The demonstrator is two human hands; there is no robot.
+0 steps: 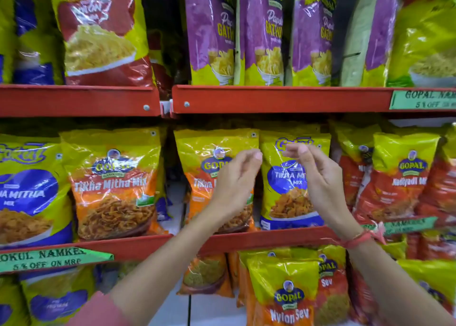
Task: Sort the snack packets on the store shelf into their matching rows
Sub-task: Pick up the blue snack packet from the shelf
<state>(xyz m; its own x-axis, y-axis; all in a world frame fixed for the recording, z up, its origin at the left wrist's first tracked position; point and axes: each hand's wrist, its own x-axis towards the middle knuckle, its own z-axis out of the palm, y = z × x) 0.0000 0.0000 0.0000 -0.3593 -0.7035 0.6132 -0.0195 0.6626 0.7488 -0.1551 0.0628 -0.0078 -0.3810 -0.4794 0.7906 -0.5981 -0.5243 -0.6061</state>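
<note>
Both my hands are raised in front of the middle shelf (pixel 271 239), palms facing each other, holding nothing. My left hand (pixel 237 180) hovers over an orange Gopal Tikha Mitha Mix packet (pixel 209 153). My right hand (pixel 318 180) is in front of a blue-and-yellow Gokul Tikha Mitha Mix packet (pixel 291 202) that stands between orange and red packets. Another orange Tikha Mitha Mix packet (pixel 113 185) stands to the left, next to a big blue Gokul packet (pixel 27 192). Red Nadiyadi Mix packets (pixel 402 177) fill the right side.
The top shelf (pixel 283 98) carries purple Papdi Gathiya packets (pixel 212 32), a red Nylon Sev packet (pixel 101 32) and blue packets at the far left. Below, Nylon Sev packets (pixel 286 293) and an orange packet (pixel 207 274) stand. Green price labels (pixel 49 259) hang on shelf edges.
</note>
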